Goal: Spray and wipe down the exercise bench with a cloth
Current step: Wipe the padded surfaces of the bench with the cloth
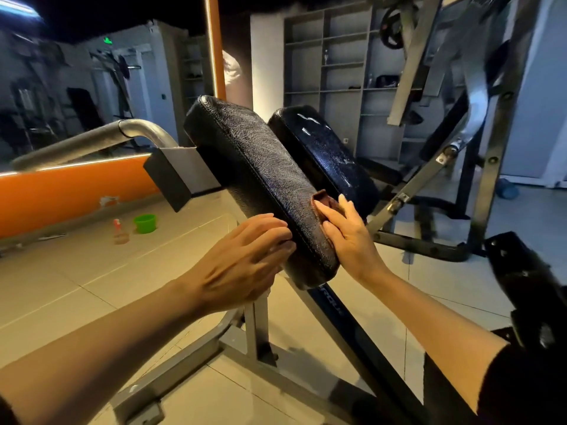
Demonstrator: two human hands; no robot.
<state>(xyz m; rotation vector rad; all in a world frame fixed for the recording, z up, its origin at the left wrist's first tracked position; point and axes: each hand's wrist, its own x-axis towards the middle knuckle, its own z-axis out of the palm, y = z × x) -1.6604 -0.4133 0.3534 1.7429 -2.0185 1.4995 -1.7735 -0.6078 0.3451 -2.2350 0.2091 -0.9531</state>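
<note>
Room: a dim gym with a pale tiled floor (76, 286), an orange wall band on the left, grey open shelving (331, 65) at the back, and weight machines to the right.

Bench pad: a black, cracked vinyl pad (251, 167) on a grey steel frame (254, 326). It is tilted, its long axis running from the far upper left down toward the person. A second black pad (322, 154) sits just behind it.

Left hand (242, 262): fingers fairly straight and together, pressing on the pad's near left edge. Something pale shows under the fingertips, possibly a cloth; I cannot tell.

Right hand (346, 234): fingers extended, resting on the pad's near right edge, touching a torn reddish-brown patch (323, 202) in the covering. It grips nothing that can be seen.

Key relation: the pad lies between the two hands, both at its lower near end, so most of its length stretches up and away from them.

Spray bottle (119, 231): on the floor well to the left, beside a green bucket (144, 223), out of easy reach.

Writing: lettering on the dark sloping frame bar (331, 302) below the pad, too blurred to read fully.
</note>
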